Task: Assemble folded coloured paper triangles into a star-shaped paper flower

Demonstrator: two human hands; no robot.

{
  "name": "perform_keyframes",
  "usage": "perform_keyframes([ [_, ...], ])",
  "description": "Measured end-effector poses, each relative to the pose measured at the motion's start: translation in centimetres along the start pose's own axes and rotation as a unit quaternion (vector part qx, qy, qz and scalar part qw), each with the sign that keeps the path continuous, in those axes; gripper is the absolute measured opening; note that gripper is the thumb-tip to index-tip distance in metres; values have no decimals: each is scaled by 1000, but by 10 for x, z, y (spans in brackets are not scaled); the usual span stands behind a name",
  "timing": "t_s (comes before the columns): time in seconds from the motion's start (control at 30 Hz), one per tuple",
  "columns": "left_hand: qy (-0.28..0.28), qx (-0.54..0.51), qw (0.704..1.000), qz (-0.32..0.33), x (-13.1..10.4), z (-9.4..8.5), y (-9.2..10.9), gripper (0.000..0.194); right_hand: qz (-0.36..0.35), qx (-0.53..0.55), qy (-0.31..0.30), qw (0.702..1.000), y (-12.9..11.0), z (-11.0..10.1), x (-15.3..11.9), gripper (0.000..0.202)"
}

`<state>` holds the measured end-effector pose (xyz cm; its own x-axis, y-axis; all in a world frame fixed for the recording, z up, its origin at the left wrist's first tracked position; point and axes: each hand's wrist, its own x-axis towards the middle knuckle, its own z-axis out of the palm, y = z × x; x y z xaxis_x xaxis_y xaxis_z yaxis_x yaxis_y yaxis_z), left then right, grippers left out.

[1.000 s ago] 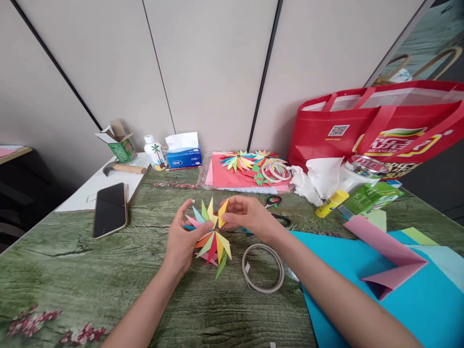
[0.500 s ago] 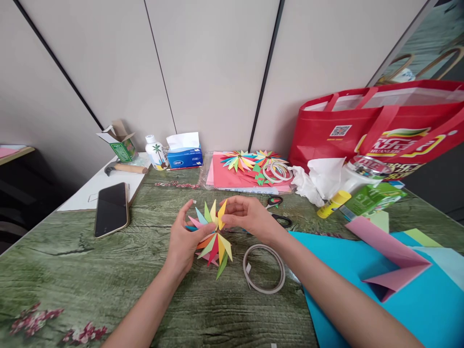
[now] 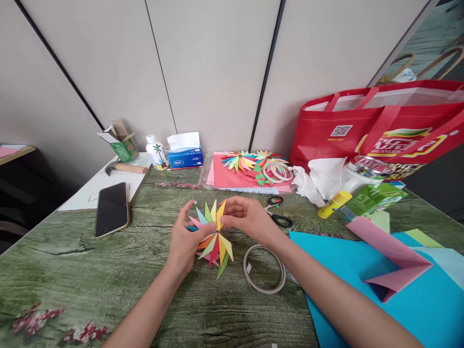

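Note:
Between my hands, just over the green wood-patterned table [image 3: 145, 285], is a folded-paper pinwheel flower [image 3: 213, 249] with pointed petals in yellow, green, red, pink, orange and blue. My left hand [image 3: 185, 237] is closed on its left side, the thumb lying across the petals towards the centre. My right hand [image 3: 248, 217] pinches a yellow-orange petal [image 3: 221, 212] at the top between thumb and fingers. Below my right wrist lies a roll of double-sided tape [image 3: 264, 291]. Black-handled scissors [image 3: 282, 221] rest just beyond that hand, partly hidden by it.
A phone [image 3: 112, 210] and a hammer [image 3: 132, 168] lie on the left. At the back are a tissue pack [image 3: 185, 157] and finished paper flowers [image 3: 239, 160]. To the right are a glue stick [image 3: 335, 204], blue paper [image 3: 333, 275], folded pink paper [image 3: 391, 246] and a red bag [image 3: 326, 130].
Almost nothing differs. My right fingers have shifted very slightly on the yellow-orange petal, and both hands keep their hold on the paper flower.

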<state>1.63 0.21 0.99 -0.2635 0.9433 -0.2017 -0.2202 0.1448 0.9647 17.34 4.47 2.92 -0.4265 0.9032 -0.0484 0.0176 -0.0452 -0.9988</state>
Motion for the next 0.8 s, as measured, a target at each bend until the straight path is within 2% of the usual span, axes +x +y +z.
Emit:
perform_keyframes([
  [0.23, -1, -2, 1000, -4, 0, 0, 0, 95, -5, -36, 11, 999, -1, 1, 0, 29],
  [0.5, -2, -6, 1000, -5, 0, 0, -1, 91, 19, 6, 24, 1000, 2, 4, -1, 28],
  [0.6, 2, 1, 1000, -5, -1, 1, 0, 89, 16, 11, 57, 998, 2, 5, -1, 33],
  [0.7, 3, -6, 1000, -4, -1, 1, 2, 89, -8, -8, 81, 997, 4, 7, -1, 26],
  [0.8, 6, -22, 1000, -5, -1, 2, 2, 90, -18, -20, 70, 997, 7, 9, -1, 19],
])
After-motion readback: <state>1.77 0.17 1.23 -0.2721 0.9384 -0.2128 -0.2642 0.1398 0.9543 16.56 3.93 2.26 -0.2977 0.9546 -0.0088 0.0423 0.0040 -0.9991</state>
